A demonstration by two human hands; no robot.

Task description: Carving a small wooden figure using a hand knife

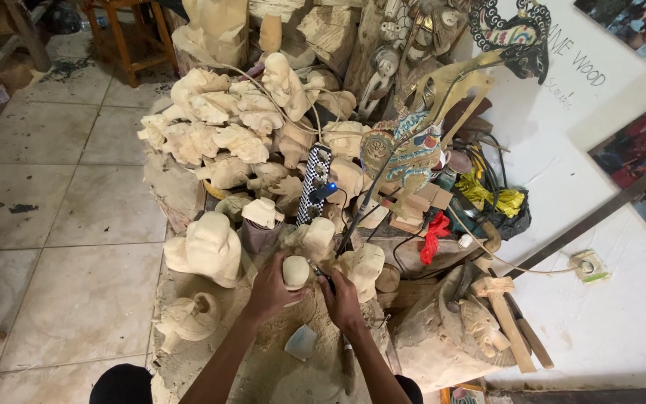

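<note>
Pale wood blank [295, 271] sat gripped in my left hand [269, 292] above the chip-strewn counter [188, 366] | right hand [342, 299] fingers closed on a carving tool [321, 273] | judged: short shallow cuts, blank braced.

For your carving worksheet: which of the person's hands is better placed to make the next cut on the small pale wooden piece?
Probably the right hand: it grips a dark tool whose tip meets the wooden piece, while the left hand wraps it.
</note>
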